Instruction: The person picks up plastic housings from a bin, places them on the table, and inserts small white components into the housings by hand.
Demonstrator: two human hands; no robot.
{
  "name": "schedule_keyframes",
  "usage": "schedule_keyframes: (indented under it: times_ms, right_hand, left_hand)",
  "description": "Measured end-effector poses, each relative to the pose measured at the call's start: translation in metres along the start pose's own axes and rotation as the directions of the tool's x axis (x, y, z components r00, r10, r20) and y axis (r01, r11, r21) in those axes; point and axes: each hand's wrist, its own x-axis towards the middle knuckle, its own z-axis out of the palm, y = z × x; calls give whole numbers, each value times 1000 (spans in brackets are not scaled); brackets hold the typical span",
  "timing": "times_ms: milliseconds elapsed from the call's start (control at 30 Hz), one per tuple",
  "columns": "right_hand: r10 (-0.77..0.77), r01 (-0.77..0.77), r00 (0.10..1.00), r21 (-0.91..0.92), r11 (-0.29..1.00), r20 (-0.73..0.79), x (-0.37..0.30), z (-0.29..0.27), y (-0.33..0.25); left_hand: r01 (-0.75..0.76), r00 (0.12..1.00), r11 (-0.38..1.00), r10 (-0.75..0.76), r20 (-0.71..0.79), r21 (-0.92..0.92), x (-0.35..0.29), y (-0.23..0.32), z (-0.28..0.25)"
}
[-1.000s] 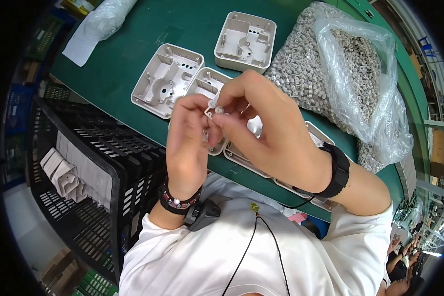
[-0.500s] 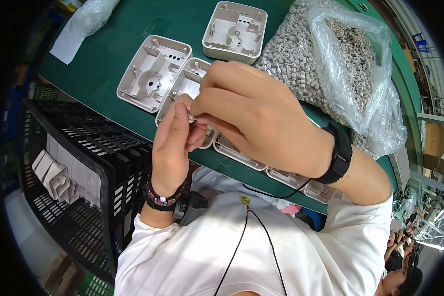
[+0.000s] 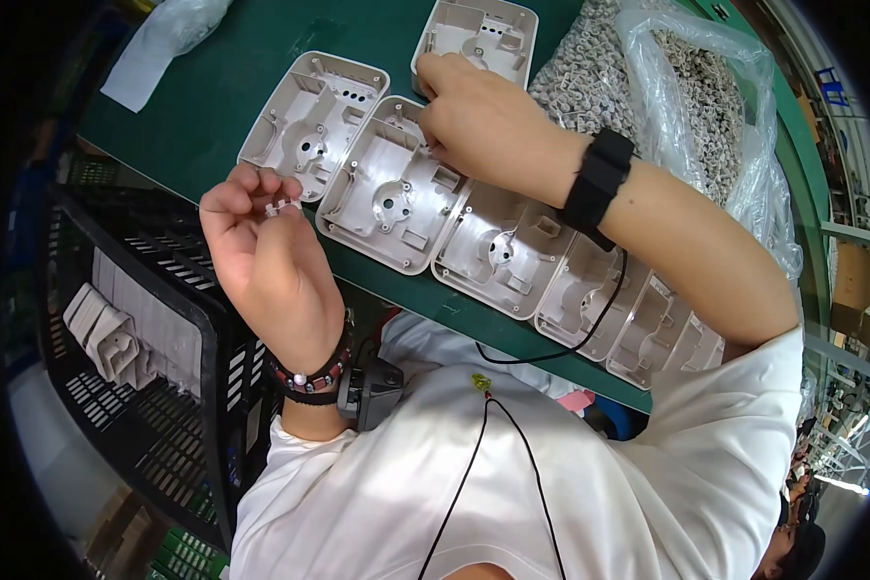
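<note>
My left hand (image 3: 275,251) is closed round a few small white plastic pieces (image 3: 280,207), which show between its thumb and curled fingers. It is beside the near corner of a pale grey plastic housing (image 3: 282,145). My right hand (image 3: 488,121) reaches over the far right corner of a second open housing (image 3: 369,208), its fingers bent together and pointing down. Whatever is between those fingertips is hidden. A third housing (image 3: 459,43) lies beyond the right hand, partly covered by it.
More housings (image 3: 501,246) run in a row to the right along the green table (image 3: 213,92). A clear plastic bag (image 3: 754,174) full of small grey parts (image 3: 590,82) lies at the far right. On the left stands a black crate (image 3: 164,232) holding grey pieces (image 3: 116,338). A black cord (image 3: 590,333) crosses the table edge.
My hands were together over the second housing and have parted. The right hand moved away toward that housing's far corner; the left drew back leftward, still holding small white pieces.
</note>
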Motion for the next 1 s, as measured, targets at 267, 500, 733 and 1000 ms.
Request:
schedule_keyframes:
  times_ms: [267, 500, 733, 1000]
  right_hand:
    - [-12, 10, 998, 26, 1000, 59, -2, 7, 2]
    - [-22, 5, 990, 123, 992, 141, -6, -17, 12]
    - [15, 35, 990, 352, 935, -139, 4, -42, -26]
    - [102, 55, 958, 518, 853, -269, 13, -34, -55]
  left_hand:
    - [-14, 999, 1000, 14, -30, -1, 1, -3, -2]
    - [141, 988, 986, -135, 74, -86, -1, 0, -4]
    - [273, 957, 925, -235, 167, -264, 0, -1, -4]
    - [345, 936, 832, -274, 221, -434, 2, -3, 5]
